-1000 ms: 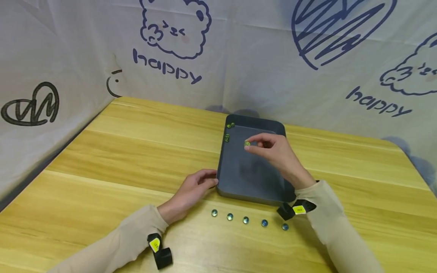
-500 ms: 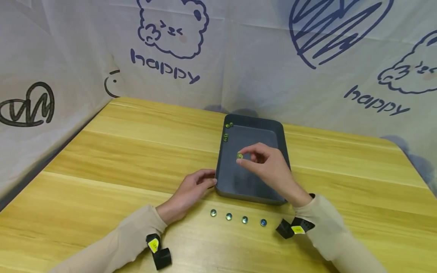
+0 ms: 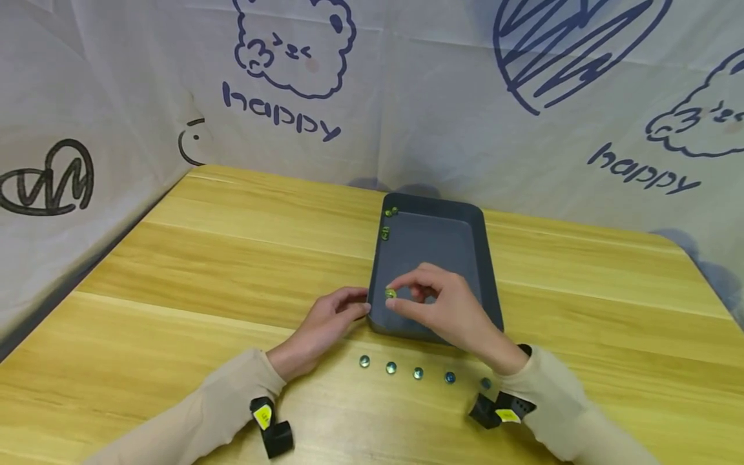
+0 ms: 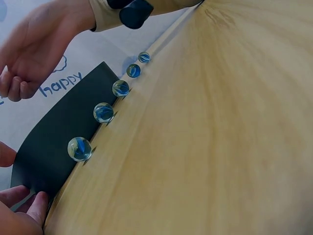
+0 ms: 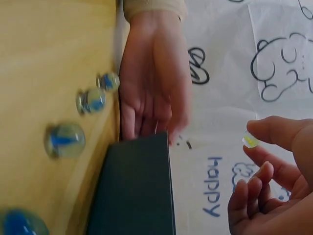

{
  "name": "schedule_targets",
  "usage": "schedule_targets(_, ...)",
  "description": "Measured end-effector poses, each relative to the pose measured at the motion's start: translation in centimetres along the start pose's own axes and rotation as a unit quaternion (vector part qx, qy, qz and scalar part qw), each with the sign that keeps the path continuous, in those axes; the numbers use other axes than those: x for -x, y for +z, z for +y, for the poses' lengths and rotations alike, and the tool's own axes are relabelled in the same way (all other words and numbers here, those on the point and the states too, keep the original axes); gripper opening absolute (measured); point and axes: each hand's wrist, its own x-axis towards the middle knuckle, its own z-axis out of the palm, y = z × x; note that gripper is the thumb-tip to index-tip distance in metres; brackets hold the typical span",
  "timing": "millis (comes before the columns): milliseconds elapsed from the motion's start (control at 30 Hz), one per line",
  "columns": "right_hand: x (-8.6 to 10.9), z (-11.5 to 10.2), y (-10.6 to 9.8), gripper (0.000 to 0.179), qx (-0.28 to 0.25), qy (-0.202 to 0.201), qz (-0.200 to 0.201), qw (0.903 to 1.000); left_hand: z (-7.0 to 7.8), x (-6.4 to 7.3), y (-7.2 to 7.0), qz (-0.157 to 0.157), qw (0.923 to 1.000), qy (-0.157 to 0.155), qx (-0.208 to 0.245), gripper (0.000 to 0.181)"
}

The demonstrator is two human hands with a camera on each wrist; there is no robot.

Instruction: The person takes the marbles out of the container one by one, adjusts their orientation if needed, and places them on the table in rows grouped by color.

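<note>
In the head view, my right hand is above the near left part of a dark grey tray. It pinches a clear marble with a yellow swirl between thumb and index finger; the right wrist view shows this marble against the backdrop. My left hand touches the outside of the tray's near left corner with relaxed fingers. Inside the tray, several yellow-green marbles lie along the left wall and in the far left corner.
On the wooden table, a row of several blue-swirled marbles runs along the tray's near side, one close to the right wrist. A white cloth with drawings hangs behind and on the left.
My right hand has moved left and nearer across the tray, still pinching the yellow marble. The rightmost blue marble, hidden half a second ago, shows again. My left hand stays at the corner.
</note>
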Motion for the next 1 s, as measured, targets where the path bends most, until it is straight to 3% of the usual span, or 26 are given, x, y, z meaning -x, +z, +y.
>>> schedule_targets(333,0.9,-0.6,1.3,0.016,0.028,-0.001,-0.038,0.9989,0.0,-0.2,0.3,-0.001,1.0000,0.002,-0.003,0.040)
schedule_targets(800,2.5,-0.9,3.5,0.014,0.043,-0.046,-0.091,0.9938,-0.1,-0.5,0.3,0.007,0.9999,0.003,-0.008,0.038)
schedule_targets(1000,3.0,-1.1,4.0,0.013,0.039,-0.022,-0.129,0.9906,-0.2,-0.4,0.2,0.009,1.0000,-0.004,-0.001,0.038)
